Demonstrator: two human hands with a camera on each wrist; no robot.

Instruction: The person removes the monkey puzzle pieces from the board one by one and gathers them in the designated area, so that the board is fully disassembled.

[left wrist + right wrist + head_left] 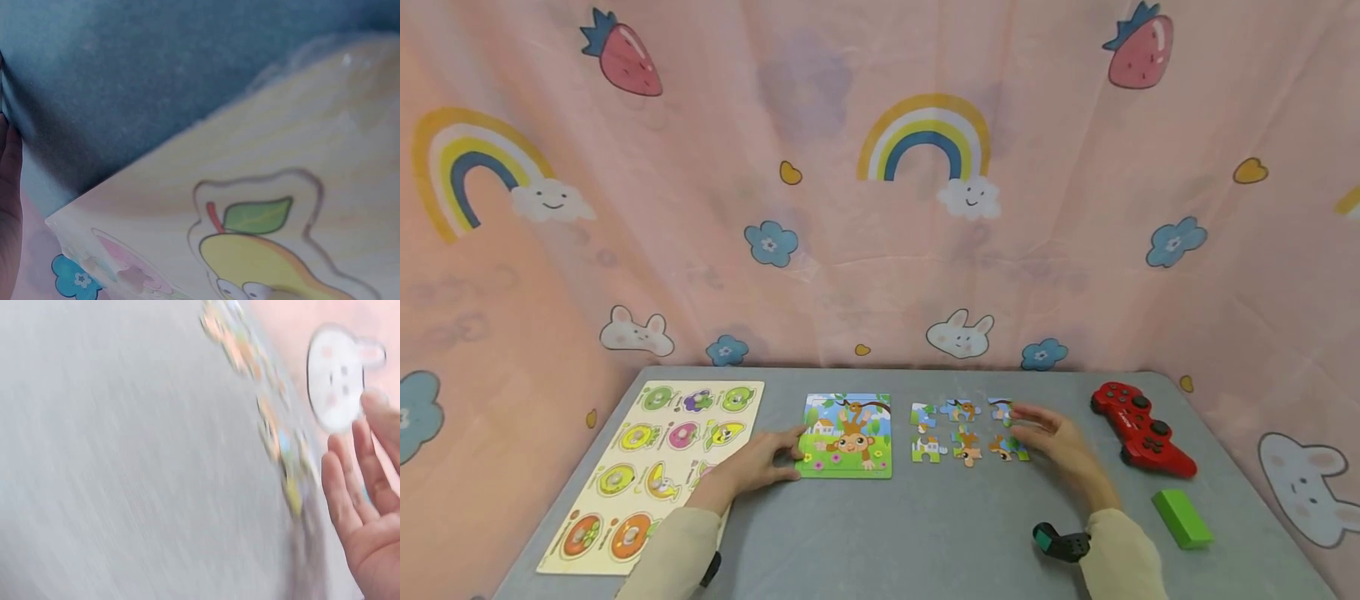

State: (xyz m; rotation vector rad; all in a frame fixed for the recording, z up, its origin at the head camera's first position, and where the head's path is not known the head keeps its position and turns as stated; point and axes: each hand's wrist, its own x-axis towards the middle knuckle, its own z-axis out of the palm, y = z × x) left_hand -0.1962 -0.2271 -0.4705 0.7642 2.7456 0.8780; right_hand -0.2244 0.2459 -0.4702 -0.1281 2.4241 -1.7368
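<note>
A square picture puzzle (850, 433) with a monkey on it lies flat at the middle of the table. My left hand (762, 462) is at its left edge, fingertips and thumb spread along that side. Right of the board, several loose jigsaw pieces (967, 446) lie in two rows. My right hand (1054, 442) is beside the rightmost pieces, its fingertips near the upper right piece (1000, 409). In the right wrist view, that hand (369, 506) has relaxed fingers with nothing seen between them. Only a sliver of the left hand (9, 206) shows in the left wrist view.
A cream fruit-and-vegetable board (580, 492) lies on the left, partly under my left forearm. On the right are a red game controller (1142, 429) and a green block (1182, 518). A pink patterned curtain (880, 292) hangs behind the grey table (880, 542).
</note>
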